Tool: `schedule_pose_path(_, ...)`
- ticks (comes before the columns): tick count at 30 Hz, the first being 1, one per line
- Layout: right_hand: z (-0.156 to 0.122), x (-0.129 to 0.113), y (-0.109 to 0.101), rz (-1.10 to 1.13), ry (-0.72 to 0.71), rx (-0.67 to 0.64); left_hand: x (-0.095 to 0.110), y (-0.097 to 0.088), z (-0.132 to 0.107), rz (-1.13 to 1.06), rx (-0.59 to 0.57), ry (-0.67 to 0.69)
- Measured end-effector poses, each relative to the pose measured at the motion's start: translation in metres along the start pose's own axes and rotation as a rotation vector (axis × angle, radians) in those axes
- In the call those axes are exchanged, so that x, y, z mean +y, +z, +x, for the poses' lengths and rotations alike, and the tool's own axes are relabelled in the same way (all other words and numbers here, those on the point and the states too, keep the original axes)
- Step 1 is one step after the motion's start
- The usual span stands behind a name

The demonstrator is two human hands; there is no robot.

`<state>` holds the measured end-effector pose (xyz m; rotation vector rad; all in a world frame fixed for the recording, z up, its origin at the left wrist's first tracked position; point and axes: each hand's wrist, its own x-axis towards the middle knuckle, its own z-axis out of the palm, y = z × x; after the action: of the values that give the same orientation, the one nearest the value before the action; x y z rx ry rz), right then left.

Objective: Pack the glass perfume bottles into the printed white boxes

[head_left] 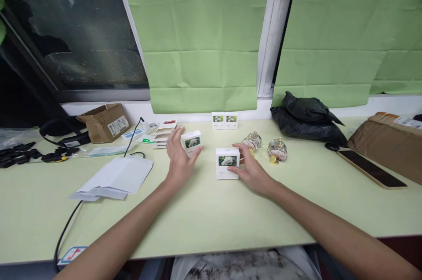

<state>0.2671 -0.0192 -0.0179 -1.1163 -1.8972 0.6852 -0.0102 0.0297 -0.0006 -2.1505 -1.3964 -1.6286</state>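
Left hand (180, 159), fingers spread, reaches the small white flower-printed cardboard box (193, 141). Right hand (253, 170), loosely open, touches the nearer matching white box (227, 163) on the pale green table (204, 218).

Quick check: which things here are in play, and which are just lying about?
In play: left hand by tilted white box; right hand on front white box.
Lying about, untouched: back boxes, glass bottles, black bag, phone, papers.

Head camera looks forward, down across the table (211, 223).
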Motion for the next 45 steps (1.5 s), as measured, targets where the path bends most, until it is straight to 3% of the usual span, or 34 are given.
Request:
schedule_pose_path(2, 0.001, 0.002, 0.001, -0.015, -0.006, 0.021, -0.022, 0.005, 0.003, -0.041, -0.024, -0.164)
schedule_pose_path(6, 0.002, 0.006, 0.001, -0.071, -0.027, 0.052, -0.058, 0.02, 0.002, -0.332, -0.205, -0.499)
schedule_pose_path(9, 0.004, 0.009, 0.001, -0.077, -0.016, 0.083, -0.067, 0.022, 0.003, -0.375, -0.289, -0.554)
schedule_pose_path(13, 0.008, 0.013, 0.001, -0.087, 0.05, 0.121, -0.059, 0.015, 0.005, -0.413, -0.385, -0.501)
schedule_pose_path(18, 0.011, 0.016, 0.001, -0.112, 0.056, 0.165, -0.034, 0.009, 0.002, -0.576, -0.59, -0.416)
schedule_pose_path(23, 0.013, 0.018, 0.004, -0.133, 0.044, 0.179, -0.016, 0.011, -0.003, -0.63, -0.666, -0.374)
schedule_pose_path(32, 0.015, 0.024, 0.008, -0.155, 0.031, 0.199, -0.008, 0.012, -0.011, -0.53, -0.625, -0.3)
schedule_pose_path(34, 0.015, 0.024, 0.008, -0.129, 0.029, 0.197, 0.0, 0.009, -0.009, -0.427, -0.533, -0.203)
schedule_pose_path(37, 0.014, 0.023, 0.008, -0.072, 0.032, 0.198, 0.012, 0.002, -0.002, -0.198, -0.428, 0.055)
schedule_pose_path(40, 0.013, 0.022, 0.009, -0.037, 0.031, 0.185, 0.022, -0.004, 0.01, -0.042, -0.444, 0.239)
schedule_pose_path(45, 0.009, 0.02, 0.008, -0.169, -0.038, 0.238, 0.031, 0.0, 0.035, 0.055, -0.548, 0.309)
